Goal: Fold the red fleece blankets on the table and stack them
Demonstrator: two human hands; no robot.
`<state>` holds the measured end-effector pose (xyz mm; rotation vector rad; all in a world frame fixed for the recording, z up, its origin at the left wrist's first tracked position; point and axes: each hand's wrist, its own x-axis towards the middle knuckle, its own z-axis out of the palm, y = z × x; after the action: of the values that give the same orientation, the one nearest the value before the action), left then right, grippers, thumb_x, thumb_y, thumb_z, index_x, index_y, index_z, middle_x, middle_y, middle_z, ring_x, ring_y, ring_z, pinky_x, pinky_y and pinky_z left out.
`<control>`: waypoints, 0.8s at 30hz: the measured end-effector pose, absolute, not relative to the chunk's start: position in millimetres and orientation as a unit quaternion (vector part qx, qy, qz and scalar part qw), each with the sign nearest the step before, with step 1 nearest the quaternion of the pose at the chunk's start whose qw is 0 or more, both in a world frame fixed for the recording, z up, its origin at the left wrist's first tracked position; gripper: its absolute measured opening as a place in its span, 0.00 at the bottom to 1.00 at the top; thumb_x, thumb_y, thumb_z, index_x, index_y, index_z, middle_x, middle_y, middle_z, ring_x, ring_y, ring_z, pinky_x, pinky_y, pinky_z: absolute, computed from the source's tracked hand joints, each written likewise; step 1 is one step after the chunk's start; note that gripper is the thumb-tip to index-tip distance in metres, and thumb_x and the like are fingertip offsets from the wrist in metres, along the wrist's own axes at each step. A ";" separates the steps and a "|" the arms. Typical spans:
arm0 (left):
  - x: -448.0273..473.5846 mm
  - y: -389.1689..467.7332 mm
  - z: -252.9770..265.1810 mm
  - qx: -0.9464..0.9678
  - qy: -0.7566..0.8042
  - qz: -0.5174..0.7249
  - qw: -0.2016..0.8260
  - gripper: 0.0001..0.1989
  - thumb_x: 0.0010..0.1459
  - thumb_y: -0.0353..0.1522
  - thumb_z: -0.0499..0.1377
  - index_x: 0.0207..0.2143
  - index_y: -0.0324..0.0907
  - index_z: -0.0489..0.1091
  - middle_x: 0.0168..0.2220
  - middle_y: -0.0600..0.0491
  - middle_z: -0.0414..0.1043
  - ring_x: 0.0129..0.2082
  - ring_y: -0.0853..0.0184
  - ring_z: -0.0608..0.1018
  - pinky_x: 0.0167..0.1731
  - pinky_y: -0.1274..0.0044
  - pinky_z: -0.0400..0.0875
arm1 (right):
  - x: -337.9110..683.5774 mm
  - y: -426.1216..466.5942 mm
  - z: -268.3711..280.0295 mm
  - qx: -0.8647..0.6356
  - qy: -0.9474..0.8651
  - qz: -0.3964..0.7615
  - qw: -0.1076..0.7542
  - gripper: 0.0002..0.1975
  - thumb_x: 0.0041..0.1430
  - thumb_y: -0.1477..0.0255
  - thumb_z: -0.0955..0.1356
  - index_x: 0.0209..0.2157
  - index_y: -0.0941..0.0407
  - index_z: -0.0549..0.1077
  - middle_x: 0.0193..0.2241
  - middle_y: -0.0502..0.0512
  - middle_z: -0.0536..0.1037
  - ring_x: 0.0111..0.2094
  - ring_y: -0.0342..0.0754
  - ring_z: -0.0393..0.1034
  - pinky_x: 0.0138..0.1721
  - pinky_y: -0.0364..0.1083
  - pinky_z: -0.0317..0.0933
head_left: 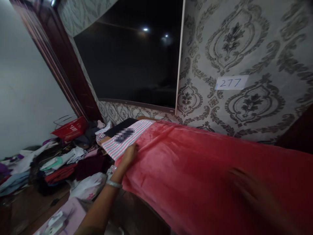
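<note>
Two hands at a red cloth [195, 156], spread below and to the right of a TV [137, 58].
We see the left hand [130, 153] with fingers curled at the cloth's left end, next to a striped cloth [113, 148]; whether it grips the fabric we cannot tell. The right hand [249, 187], blurred, is held with fingers extended over the red cloth's right part; we cannot tell whether it touches. Beyond the left arm we note heaped clothes [61, 173] and a red basket [70, 129].
</note>
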<state>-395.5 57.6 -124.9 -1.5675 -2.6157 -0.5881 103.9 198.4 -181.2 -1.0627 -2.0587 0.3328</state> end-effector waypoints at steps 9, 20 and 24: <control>-443.2 166.9 -116.0 -0.429 -0.899 -0.087 -0.012 0.16 0.63 0.37 0.55 0.43 0.34 0.76 0.47 0.36 0.77 0.48 0.55 0.79 0.43 0.73 0.69 | 50.2 268.9 -224.2 -0.406 -0.831 0.123 0.359 0.22 0.60 0.60 0.59 0.45 0.56 0.79 0.47 0.63 0.79 0.49 0.60 0.74 0.53 0.62 0.67; -468.8 211.7 -130.2 -0.358 -0.927 -0.107 0.023 0.16 0.66 0.37 0.51 0.47 0.35 0.70 0.48 0.36 0.75 0.49 0.54 0.77 0.43 0.69 0.70 | 50.0 262.8 -224.4 -0.406 -0.841 0.105 0.341 0.22 0.64 0.63 0.59 0.47 0.54 0.79 0.48 0.62 0.79 0.48 0.59 0.74 0.51 0.62 0.69; -476.6 254.1 -124.1 -0.371 -0.922 -0.113 0.004 0.17 0.65 0.41 0.57 0.49 0.38 0.70 0.48 0.46 0.74 0.46 0.61 0.77 0.47 0.65 0.73 | 49.4 262.1 -224.4 -0.399 -0.844 0.092 0.347 0.22 0.64 0.64 0.59 0.47 0.55 0.80 0.48 0.62 0.79 0.47 0.58 0.75 0.49 0.61 0.70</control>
<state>-476.6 254.1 -124.1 -1.1638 -2.8882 -0.3540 49.4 262.1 -224.4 -1.0361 -2.1886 0.2390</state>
